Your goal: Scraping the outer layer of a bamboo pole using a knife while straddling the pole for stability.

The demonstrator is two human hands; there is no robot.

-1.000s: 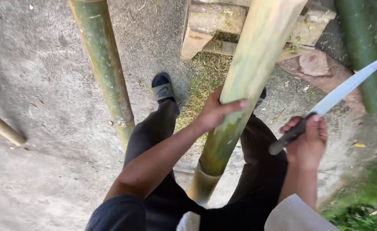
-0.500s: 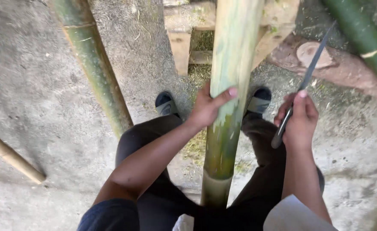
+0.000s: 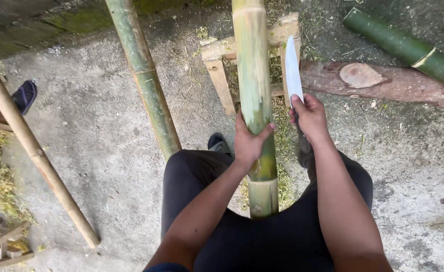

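The bamboo pole [image 3: 254,100] runs lengthwise between the seated person's knees, its near end at the lap, its far end on a small wooden stand [image 3: 222,75]; judged, the stand props the pole so that it can be worked from above. The left hand [image 3: 248,141] is wrapped around the pole at mid-length, thumb on the right flank, evidently to keep it from rolling. The right hand [image 3: 310,117] is closed on the handle of a knife [image 3: 292,70], blade pointing away and standing just beside the pole's right side, apart from it by a narrow gap. One shoe [image 3: 219,143] shows left of the pole on the concrete floor [image 3: 106,151]. Count: four bamboo lengths in view, namely the held pole, a green pole [image 3: 146,85] to its left, a tan pole [image 3: 30,146] near the floor's left edge, and a thick green piece [image 3: 403,48] at the far right. One log [image 3: 378,80] lies below that piece. One knife; two hands.
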